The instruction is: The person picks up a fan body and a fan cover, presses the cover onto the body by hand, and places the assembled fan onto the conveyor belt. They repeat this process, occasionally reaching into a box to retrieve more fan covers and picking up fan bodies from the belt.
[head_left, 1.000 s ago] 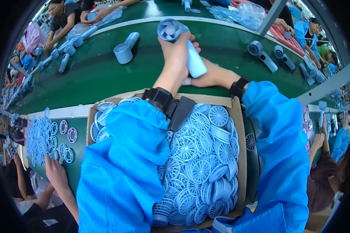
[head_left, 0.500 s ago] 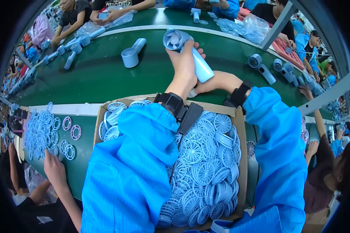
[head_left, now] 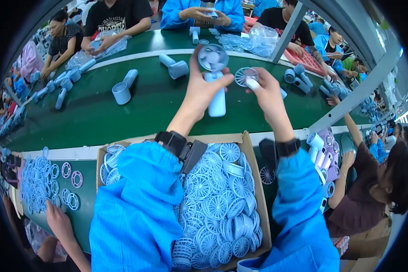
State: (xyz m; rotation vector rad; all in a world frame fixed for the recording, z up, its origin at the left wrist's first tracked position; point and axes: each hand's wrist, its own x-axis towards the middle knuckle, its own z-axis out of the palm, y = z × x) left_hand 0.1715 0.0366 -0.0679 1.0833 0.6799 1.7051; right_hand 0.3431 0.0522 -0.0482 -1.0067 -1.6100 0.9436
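Over the green conveyor belt my left hand is closed around a light-blue handheld fan. Its round head points up, with the blades showing in it, somewhat blurred. Just to the right, my right hand pinches a light-blue spoked fan grille by its rim. A small gap separates the grille from the fan's head. White covering shows on one fingertip of that hand. Beneath my forearms stands a cardboard box filled with many similar grilles.
More fans lie on the belt, including one fan body at left and another behind. Blue rings are heaped at left beside a co-worker's hand. A metal post slants at right, near purple and blue fan parts.
My hands have come apart. The fan is now more upright in my left hand, and a grille shows in my right. Another fan body has come into sight behind; the view has shifted right.
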